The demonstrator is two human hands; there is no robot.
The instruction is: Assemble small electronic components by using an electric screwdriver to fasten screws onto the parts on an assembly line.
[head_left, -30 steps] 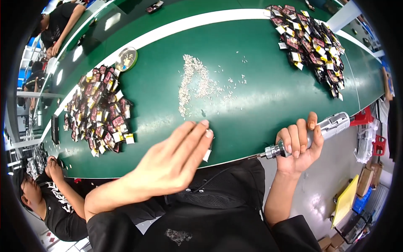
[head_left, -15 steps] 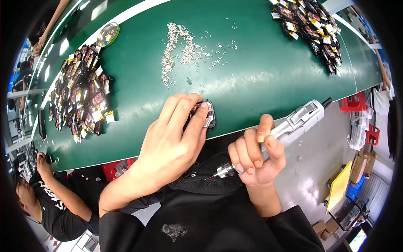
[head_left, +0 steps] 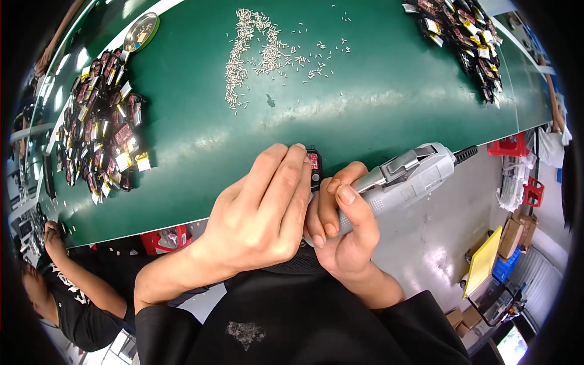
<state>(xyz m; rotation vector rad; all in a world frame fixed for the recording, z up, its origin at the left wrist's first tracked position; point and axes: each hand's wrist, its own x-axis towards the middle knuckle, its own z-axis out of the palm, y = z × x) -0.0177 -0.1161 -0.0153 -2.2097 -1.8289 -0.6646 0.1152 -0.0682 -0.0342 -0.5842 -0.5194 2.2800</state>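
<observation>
At the near edge of the green table (head_left: 182, 182), my left hand (head_left: 261, 207) has its fingers closed over a small black electronic device (head_left: 315, 176). Part of the device's red circuit board shows past my fingertips; the rest is covered. My right hand (head_left: 347, 225) grips a grey electric screwdriver (head_left: 407, 173), thumb and fingers wrapped around its body. Its cable end points up to the right. The bit end lies low beside my left fingers, and the tip is hidden behind them, so I cannot tell whether it touches the device.
Small silvery screws (head_left: 267, 55) lie scattered farther back. Heaps of similar devices sit at left (head_left: 100, 128) and far right (head_left: 468, 36). Behind the left heap is a round dish (head_left: 141, 33). A co-worker (head_left: 79, 292) is at lower left; red stools (head_left: 511, 146) stand beyond the table.
My right hand has brought the screwdriver left and up, against my left hand. The device now shows its red board beyond my left fingertips. The whole view has shifted slightly.
</observation>
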